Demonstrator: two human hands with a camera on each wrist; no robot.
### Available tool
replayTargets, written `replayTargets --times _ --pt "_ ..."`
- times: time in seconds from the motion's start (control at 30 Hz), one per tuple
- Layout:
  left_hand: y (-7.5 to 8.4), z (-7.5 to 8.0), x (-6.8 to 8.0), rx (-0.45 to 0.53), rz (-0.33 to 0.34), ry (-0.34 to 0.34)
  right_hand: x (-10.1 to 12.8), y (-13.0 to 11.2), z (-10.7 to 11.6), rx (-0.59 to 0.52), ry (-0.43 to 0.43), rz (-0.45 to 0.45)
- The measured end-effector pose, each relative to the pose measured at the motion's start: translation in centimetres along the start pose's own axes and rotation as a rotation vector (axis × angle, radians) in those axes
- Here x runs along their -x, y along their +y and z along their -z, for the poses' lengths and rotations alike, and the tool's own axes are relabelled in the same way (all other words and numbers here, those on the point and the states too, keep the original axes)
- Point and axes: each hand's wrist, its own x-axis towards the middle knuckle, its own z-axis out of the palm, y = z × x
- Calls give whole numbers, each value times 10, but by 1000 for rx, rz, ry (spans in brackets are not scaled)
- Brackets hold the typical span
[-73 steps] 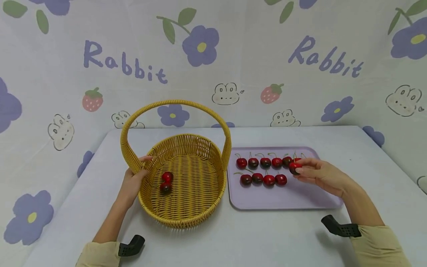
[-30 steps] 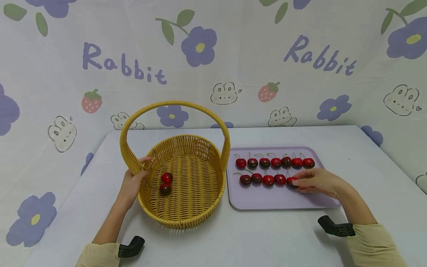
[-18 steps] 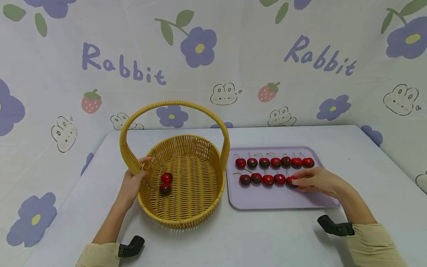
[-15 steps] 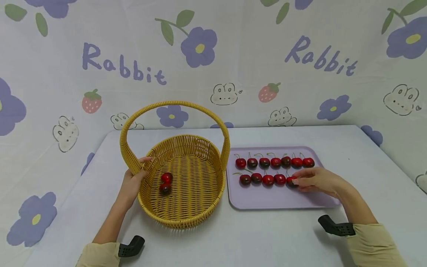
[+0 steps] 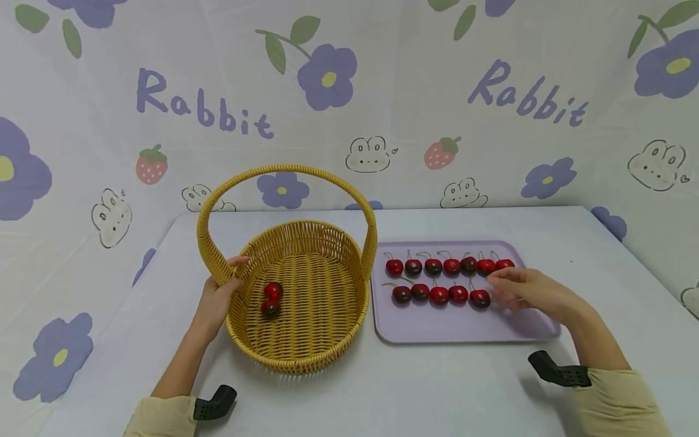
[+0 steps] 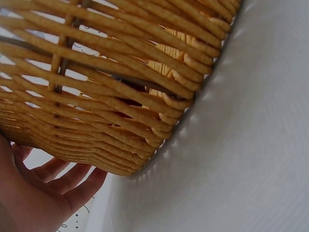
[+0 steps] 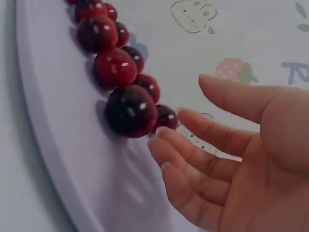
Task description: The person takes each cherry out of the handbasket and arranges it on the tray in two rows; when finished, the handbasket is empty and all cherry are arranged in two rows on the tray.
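Seen from the head: left hand on the left side of the yellow basket, thumb over the rim, fingers curled round the weave. Two cherries in the basket, close together on the bottom. Just right of the basket, a purple tray on the pale table. On the tray, a back row of cherries and a front row of cherries. Right hand low over the right part of the tray, fingers loosely spread, holding nothing. Last cherry in the front row just left of the fingertips, a small gap between.

Seen from the left wrist: woven wall of the basket very close, filling most of the view. Palm and fingers of the left hand under the edge, against the weave. Something dark red behind the strands, hard to make out.

Seen from the right wrist: right hand empty, fingers apart and a little bent. Dark cherry right next to the fingertips; touching or not, cannot tell. More cherries in a line behind it on the tray.
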Motion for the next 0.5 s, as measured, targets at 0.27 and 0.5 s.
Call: replayTargets --times 0.27,0.5 --pt "-1 0 1 -4 0 4 10 -17 -3 -49 63 238" --pt "-2 1 -1 7 -1 -2 12 -38 -21 -86 116 480"
